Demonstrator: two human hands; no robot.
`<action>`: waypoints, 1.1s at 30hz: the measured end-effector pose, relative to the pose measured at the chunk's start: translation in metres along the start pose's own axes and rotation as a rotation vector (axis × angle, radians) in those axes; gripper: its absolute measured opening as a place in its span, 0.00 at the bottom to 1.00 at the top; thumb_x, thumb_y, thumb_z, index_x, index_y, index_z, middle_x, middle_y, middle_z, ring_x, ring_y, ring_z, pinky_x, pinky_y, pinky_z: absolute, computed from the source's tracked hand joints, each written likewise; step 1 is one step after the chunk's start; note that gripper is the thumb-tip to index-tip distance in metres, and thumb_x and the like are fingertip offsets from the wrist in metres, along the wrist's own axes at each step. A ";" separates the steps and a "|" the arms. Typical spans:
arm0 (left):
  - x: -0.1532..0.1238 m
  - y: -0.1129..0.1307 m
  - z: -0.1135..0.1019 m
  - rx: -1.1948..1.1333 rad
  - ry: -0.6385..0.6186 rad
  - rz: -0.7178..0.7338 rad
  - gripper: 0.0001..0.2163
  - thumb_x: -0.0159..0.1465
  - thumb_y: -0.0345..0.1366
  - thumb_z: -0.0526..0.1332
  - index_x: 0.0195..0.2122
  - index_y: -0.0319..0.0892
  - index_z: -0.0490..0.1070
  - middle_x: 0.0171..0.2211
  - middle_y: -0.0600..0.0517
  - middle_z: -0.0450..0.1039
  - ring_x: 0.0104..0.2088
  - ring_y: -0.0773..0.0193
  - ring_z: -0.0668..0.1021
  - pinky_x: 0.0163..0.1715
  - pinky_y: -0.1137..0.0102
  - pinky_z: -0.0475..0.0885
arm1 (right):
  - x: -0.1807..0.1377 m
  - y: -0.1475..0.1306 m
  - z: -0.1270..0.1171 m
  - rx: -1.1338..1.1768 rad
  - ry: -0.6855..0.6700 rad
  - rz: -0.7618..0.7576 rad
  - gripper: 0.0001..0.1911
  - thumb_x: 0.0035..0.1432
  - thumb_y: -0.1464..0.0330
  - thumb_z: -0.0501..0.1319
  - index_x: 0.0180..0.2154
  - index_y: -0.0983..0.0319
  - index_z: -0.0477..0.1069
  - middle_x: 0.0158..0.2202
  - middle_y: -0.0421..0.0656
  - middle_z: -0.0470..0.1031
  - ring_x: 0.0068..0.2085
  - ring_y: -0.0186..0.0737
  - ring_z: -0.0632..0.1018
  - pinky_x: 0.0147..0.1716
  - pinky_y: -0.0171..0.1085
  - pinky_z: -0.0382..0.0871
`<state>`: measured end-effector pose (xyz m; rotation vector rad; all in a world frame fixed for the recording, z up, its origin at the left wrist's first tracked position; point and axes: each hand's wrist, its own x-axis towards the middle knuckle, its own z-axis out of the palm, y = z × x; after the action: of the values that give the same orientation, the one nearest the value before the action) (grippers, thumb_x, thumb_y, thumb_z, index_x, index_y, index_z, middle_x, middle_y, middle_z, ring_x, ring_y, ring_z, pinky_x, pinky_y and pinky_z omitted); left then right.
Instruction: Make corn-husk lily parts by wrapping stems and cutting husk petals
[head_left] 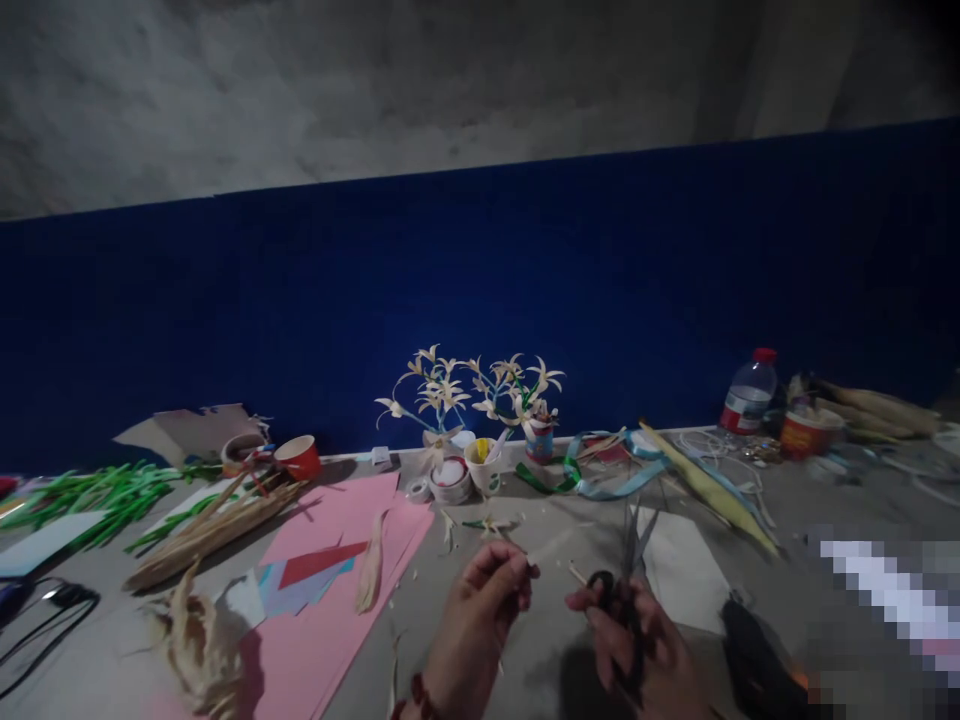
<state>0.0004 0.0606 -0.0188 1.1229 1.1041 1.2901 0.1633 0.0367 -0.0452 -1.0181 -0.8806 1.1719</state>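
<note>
Head view: right hand (pixel 637 640) at near centre, closed through the handles of scissors (pixel 632 545), blades pointing far and slightly apart over table (pixel 540 645). Left hand (pixel 480 600) just left, fingertips pinched shut; what they grip too small to tell. Pink paper (pixel 337 530) left, straw flowers (pixel 480 385) far

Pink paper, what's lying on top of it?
A dried husk strip, a red paper piece and bluish scraps lie on the pink paper. Whatever is beneath those pieces is covered.
</note>
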 end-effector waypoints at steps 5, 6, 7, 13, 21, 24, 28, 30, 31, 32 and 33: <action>-0.043 -0.013 0.008 -0.327 0.067 -0.136 0.17 0.49 0.47 0.70 0.27 0.41 0.68 0.22 0.57 0.66 0.24 0.71 0.67 0.27 0.74 0.63 | -0.014 -0.021 0.030 0.028 -0.032 0.066 0.11 0.48 0.63 0.71 0.29 0.59 0.71 0.19 0.31 0.70 0.16 0.28 0.67 0.16 0.29 0.62; -0.047 -0.017 0.008 -0.377 0.069 -0.157 0.17 0.48 0.47 0.72 0.27 0.41 0.69 0.21 0.57 0.66 0.23 0.71 0.67 0.26 0.75 0.62 | -0.016 -0.023 0.032 0.030 -0.020 0.071 0.11 0.48 0.63 0.71 0.29 0.58 0.70 0.18 0.30 0.69 0.16 0.27 0.66 0.16 0.28 0.61; -0.051 -0.021 0.007 -0.411 0.061 -0.174 0.17 0.47 0.47 0.73 0.26 0.41 0.70 0.21 0.57 0.66 0.22 0.71 0.66 0.25 0.75 0.61 | -0.019 -0.023 0.033 0.031 -0.008 0.073 0.12 0.47 0.63 0.71 0.29 0.58 0.69 0.19 0.30 0.69 0.15 0.27 0.66 0.15 0.27 0.60; -0.064 -0.018 -0.007 -0.292 -0.099 -0.058 0.13 0.53 0.45 0.70 0.27 0.41 0.75 0.28 0.52 0.70 0.30 0.65 0.71 0.32 0.71 0.64 | -0.027 -0.025 0.028 -0.040 -0.033 0.090 0.17 0.40 0.65 0.74 0.27 0.59 0.67 0.20 0.31 0.70 0.15 0.25 0.65 0.12 0.26 0.60; -0.059 -0.005 -0.016 0.148 -0.157 0.049 0.10 0.58 0.42 0.65 0.25 0.42 0.71 0.25 0.53 0.71 0.30 0.62 0.71 0.33 0.70 0.64 | -0.035 -0.025 0.031 -0.109 -0.043 0.068 0.15 0.41 0.63 0.73 0.27 0.59 0.68 0.22 0.34 0.72 0.19 0.28 0.68 0.13 0.25 0.62; -0.059 -0.012 -0.014 0.157 -0.149 0.046 0.10 0.57 0.43 0.65 0.26 0.42 0.72 0.25 0.52 0.72 0.30 0.62 0.72 0.33 0.70 0.65 | -0.035 -0.021 0.030 -0.129 -0.049 0.056 0.15 0.42 0.64 0.73 0.27 0.59 0.68 0.22 0.33 0.72 0.18 0.27 0.66 0.14 0.25 0.61; -0.060 -0.020 -0.012 0.076 -0.140 0.005 0.13 0.57 0.45 0.65 0.24 0.42 0.70 0.24 0.53 0.70 0.28 0.63 0.70 0.32 0.70 0.64 | -0.032 -0.018 0.027 -0.155 -0.075 0.101 0.15 0.44 0.61 0.72 0.29 0.58 0.68 0.24 0.34 0.74 0.19 0.29 0.69 0.14 0.26 0.64; -0.060 -0.023 -0.012 -0.009 -0.134 0.002 0.14 0.57 0.47 0.65 0.25 0.42 0.69 0.24 0.54 0.67 0.27 0.64 0.68 0.31 0.71 0.63 | -0.033 -0.015 0.021 -0.173 -0.019 0.105 0.15 0.45 0.60 0.71 0.30 0.57 0.69 0.24 0.35 0.75 0.20 0.32 0.72 0.14 0.27 0.63; -0.060 -0.023 -0.011 -0.041 -0.128 0.029 0.14 0.57 0.47 0.65 0.25 0.42 0.69 0.25 0.54 0.67 0.28 0.64 0.68 0.31 0.71 0.63 | -0.035 -0.013 0.017 -0.190 -0.008 0.106 0.14 0.44 0.60 0.71 0.31 0.57 0.70 0.24 0.36 0.76 0.20 0.33 0.73 0.13 0.27 0.63; -0.060 -0.023 -0.011 -0.064 -0.120 0.075 0.13 0.57 0.47 0.65 0.25 0.43 0.69 0.26 0.53 0.67 0.28 0.64 0.68 0.31 0.70 0.63 | -0.038 -0.010 0.012 -0.215 -0.002 0.095 0.14 0.44 0.59 0.71 0.31 0.57 0.71 0.24 0.37 0.77 0.21 0.35 0.75 0.13 0.28 0.64; -0.060 -0.023 -0.011 -0.079 -0.110 0.126 0.13 0.58 0.46 0.65 0.25 0.43 0.69 0.28 0.52 0.67 0.30 0.63 0.69 0.31 0.70 0.63 | -0.042 -0.005 0.005 -0.243 -0.033 0.103 0.15 0.44 0.57 0.71 0.30 0.57 0.73 0.25 0.40 0.79 0.22 0.38 0.77 0.14 0.29 0.65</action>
<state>-0.0072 0.0014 -0.0440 1.2051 0.9058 1.3409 0.1526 -0.0042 -0.0397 -1.2560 -1.0242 1.1900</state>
